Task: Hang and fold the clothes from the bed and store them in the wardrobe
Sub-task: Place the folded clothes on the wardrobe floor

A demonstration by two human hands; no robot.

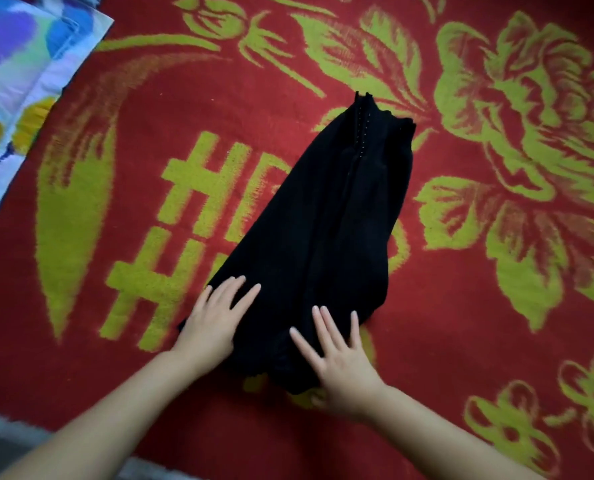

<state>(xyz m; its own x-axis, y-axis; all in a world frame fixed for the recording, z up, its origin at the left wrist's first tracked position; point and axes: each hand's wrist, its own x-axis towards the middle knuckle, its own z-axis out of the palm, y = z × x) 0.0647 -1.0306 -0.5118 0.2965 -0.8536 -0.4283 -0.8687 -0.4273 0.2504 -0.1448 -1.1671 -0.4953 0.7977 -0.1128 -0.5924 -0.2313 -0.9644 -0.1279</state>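
Note:
A black garment lies flat on the red bed cover, folded lengthwise into a long tapering shape, narrow end far, wide end near me. A row of small dots runs along its narrow end. My left hand rests flat on the garment's near left edge, fingers spread. My right hand lies flat on the near right corner, fingers spread and pointing away from me. Neither hand grips the cloth.
The red cover carries large yellow-green flowers and block characters. A pillow or quilt with a blue, purple and yellow print lies at the upper left. A grey strip shows at the bed's near left edge.

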